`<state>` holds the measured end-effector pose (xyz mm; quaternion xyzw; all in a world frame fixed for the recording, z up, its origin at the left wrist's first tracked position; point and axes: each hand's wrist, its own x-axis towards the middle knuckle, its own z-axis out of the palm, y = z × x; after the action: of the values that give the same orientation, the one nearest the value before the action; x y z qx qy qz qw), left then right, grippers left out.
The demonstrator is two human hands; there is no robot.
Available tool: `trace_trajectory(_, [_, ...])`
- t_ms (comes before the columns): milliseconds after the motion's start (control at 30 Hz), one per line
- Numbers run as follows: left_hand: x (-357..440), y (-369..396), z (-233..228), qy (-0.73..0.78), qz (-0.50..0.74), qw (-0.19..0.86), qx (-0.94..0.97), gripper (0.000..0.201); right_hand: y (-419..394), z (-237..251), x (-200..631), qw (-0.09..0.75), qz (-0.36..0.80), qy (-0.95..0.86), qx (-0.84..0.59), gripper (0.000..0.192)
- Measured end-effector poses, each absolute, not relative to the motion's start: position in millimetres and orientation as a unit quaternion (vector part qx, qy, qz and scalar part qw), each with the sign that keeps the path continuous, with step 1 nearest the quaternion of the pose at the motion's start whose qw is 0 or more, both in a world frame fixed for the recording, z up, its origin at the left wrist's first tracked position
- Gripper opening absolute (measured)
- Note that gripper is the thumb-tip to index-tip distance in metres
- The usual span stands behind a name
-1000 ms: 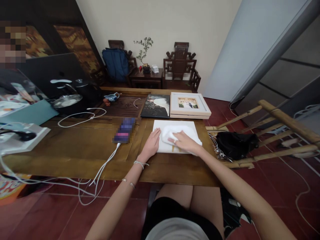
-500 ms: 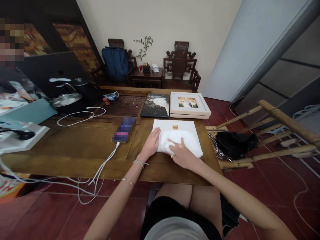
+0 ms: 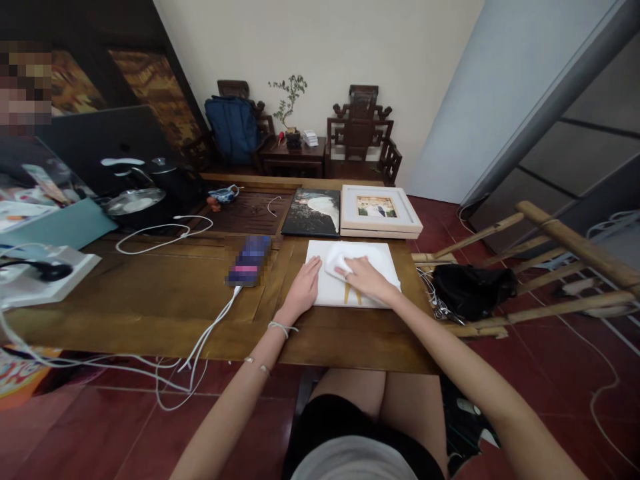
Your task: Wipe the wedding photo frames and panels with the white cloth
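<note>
Wiping, I guess: right hand [image 3: 369, 277] pressing cloth [image 3: 336, 257], grip unclear; left hand [image 3: 303, 285] lying flat, bracing board [image 3: 327, 292]; next stroke's probably needing that.

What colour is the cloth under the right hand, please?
The cloth is white; the head view shows it best.

We see a soft, matt white cloth [image 3: 373, 251] against a white panel [image 3: 331, 293] with a smooth, even face. Our tabletop [image 3: 357, 340] is brown wood with a low varnished gloss, and the picture frame [image 3: 381, 231] looks like pale, smooth wood. The rack [image 3: 570, 237] beside us is bamboo, the floor [image 3: 125, 433] shiny tile.
</note>
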<state>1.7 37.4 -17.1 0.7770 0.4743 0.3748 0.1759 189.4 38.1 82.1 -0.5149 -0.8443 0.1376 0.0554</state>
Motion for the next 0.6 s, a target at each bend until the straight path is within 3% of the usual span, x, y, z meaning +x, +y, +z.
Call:
trace_trajectory(200, [3,36,-9,0.474,0.44,0.264,0.716,0.044,64,80,160,0.08,0.11,-0.835,-0.533,0.025])
trace_trajectory(400, [4,35,6,0.475,0.559,0.321,0.599,0.054,12,79,161,0.031,0.13,-0.94,-0.315,0.023])
trace_trajectory(600, [8,32,3,0.487,0.483,0.272,0.675,0.053,-20,86,194,-0.007,0.142,-0.951,-0.275,0.017])
